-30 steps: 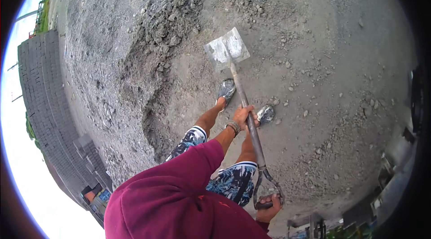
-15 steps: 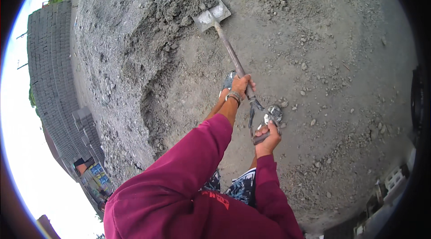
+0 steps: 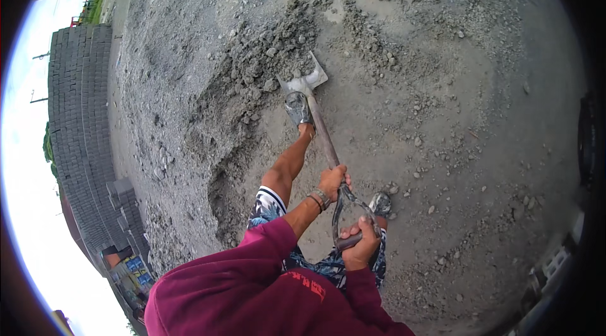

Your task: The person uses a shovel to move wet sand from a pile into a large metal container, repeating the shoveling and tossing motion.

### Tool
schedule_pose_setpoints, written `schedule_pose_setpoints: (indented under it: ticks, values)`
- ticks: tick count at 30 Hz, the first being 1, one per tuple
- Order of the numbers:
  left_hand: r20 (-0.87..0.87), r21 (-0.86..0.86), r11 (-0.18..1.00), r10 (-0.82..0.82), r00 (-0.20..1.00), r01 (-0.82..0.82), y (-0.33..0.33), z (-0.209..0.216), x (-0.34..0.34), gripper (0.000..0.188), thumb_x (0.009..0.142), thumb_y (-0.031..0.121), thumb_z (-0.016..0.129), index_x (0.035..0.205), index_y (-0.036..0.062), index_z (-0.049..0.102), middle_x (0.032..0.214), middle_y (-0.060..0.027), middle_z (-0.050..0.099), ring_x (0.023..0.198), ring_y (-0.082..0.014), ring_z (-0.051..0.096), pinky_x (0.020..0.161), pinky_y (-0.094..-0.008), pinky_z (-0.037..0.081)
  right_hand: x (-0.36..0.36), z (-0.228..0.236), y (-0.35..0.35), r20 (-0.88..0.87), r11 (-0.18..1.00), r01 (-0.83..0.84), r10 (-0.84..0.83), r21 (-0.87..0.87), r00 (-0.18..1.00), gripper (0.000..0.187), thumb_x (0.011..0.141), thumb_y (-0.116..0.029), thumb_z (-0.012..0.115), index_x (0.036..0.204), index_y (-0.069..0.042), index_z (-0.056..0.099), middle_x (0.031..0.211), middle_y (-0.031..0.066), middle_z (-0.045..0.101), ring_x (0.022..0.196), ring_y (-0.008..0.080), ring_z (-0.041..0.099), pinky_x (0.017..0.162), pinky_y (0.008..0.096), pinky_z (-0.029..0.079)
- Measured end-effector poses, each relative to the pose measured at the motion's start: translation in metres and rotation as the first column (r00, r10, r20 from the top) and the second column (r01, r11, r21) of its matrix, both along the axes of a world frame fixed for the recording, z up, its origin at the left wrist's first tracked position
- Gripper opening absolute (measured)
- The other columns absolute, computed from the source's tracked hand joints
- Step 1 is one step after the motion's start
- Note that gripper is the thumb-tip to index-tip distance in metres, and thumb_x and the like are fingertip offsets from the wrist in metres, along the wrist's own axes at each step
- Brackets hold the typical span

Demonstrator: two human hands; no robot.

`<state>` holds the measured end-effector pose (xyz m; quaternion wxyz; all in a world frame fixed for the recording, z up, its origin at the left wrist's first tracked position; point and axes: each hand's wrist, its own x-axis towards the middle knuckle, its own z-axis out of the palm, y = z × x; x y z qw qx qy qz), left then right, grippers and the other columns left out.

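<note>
- A shovel (image 3: 322, 134) stands at the centre of the view, its long shaft running from the person's hands up and away to a flat grey blade (image 3: 304, 78).
- The blade is pushed into the edge of a heap of grey gravel and clods (image 3: 265, 64), which partly covers it.
- The person's left foot (image 3: 297, 108), in a grey shoe, presses on the back edge of the blade, just beside the shaft.
- The left hand (image 3: 332, 181) is closed around the shaft, a little above the handle; a band sits on that wrist.
- The right hand (image 3: 361, 246) is wrapped tightly around the crossbar of the D-shaped handle (image 3: 348, 216) at the near end of the shovel.
- The right foot (image 3: 380, 203) rests on the ground just beside the handle.
- Both arms wear maroon sleeves (image 3: 252, 273); patterned shorts show beneath them.
- The ground (image 3: 454, 115) all around is packed dirt strewn with small stones.
- At the left edge, well apart from the person, stand tall stacks of grey blocks (image 3: 79, 134).
</note>
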<state>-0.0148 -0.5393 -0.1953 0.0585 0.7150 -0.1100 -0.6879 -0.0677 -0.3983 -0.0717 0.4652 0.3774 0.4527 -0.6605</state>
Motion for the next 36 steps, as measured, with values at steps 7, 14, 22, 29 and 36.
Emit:
schedule_pose_setpoints:
  ticks: [7, 14, 22, 29, 36]
  values:
    - [-0.105, -0.077, 0.984, -0.169, 0.98, 0.161, -0.251, -0.098, -0.031, 0.014, 0.087, 0.015, 0.053, 0.081, 0.0032, 0.052, 0.063, -0.0087, 0.055, 0.046, -0.022, 0.053, 0.045, -0.0342, 0.05, -0.01, -0.1, -0.213, -0.13, 0.992, 0.014, -0.03, -0.126, 0.991, 0.019, 0.083, -0.008, 0.065, 0.072, -0.009, 0.049, 0.056, 0.0021, 0.045, 0.043, 0.0172, 0.046, 0.044, 0.0338, 0.043]
    - [-0.103, -0.039, 0.997, -0.067, 0.992, 0.063, -0.281, -0.199, -0.012, 0.025, 0.092, 0.024, 0.057, 0.098, 0.0008, 0.053, 0.074, -0.0117, 0.057, 0.062, -0.028, 0.06, 0.062, -0.0478, 0.056, -0.032, -0.19, -0.251, -0.115, 0.994, -0.047, 0.059, 0.101, 0.992, 0.013, 0.081, -0.013, 0.067, 0.078, -0.006, 0.057, 0.058, 0.0026, 0.049, 0.042, 0.0162, 0.048, 0.039, 0.0308, 0.041]
    - [-0.244, 0.007, 0.982, 0.184, 0.952, -0.188, -0.457, -0.289, 0.032, 0.057, 0.086, 0.038, 0.073, 0.121, 0.0012, 0.046, 0.098, -0.0143, 0.058, 0.083, -0.0297, 0.061, 0.08, -0.0511, 0.054, -0.005, -0.183, -0.281, -0.267, 0.678, 0.091, 0.16, 0.729, 0.95, 0.012, 0.084, -0.01, 0.063, 0.087, -0.002, 0.055, 0.063, 0.0032, 0.05, 0.043, 0.0135, 0.047, 0.039, 0.0295, 0.04]
    - [-0.058, 0.014, 0.999, 0.031, 0.998, -0.031, -0.513, -0.292, 0.001, 0.017, 0.089, 0.015, 0.061, 0.095, 0.001, 0.055, 0.074, -0.0103, 0.057, 0.06, -0.0251, 0.058, 0.055, -0.0426, 0.054, -0.003, -0.165, -0.296, -0.289, 0.539, 0.112, 0.256, 0.835, 0.922, 0.008, 0.085, -0.006, 0.062, 0.087, -0.001, 0.057, 0.062, 0.0021, 0.049, 0.042, 0.0112, 0.043, 0.036, 0.0265, 0.034]
    - [0.081, -0.111, 0.993, -0.016, 0.997, 0.025, -0.468, -0.233, 0.031, 0.012, 0.091, 0.014, 0.058, 0.087, 0.0032, 0.054, 0.07, -0.0094, 0.056, 0.059, -0.0225, 0.057, 0.054, -0.0415, 0.053, 0.012, -0.189, -0.199, -0.189, 0.636, 0.028, 0.186, 0.771, 0.964, 0.009, 0.086, -0.012, 0.064, 0.086, -0.005, 0.057, 0.058, 0.0007, 0.047, 0.04, 0.0124, 0.045, 0.036, 0.027, 0.037]
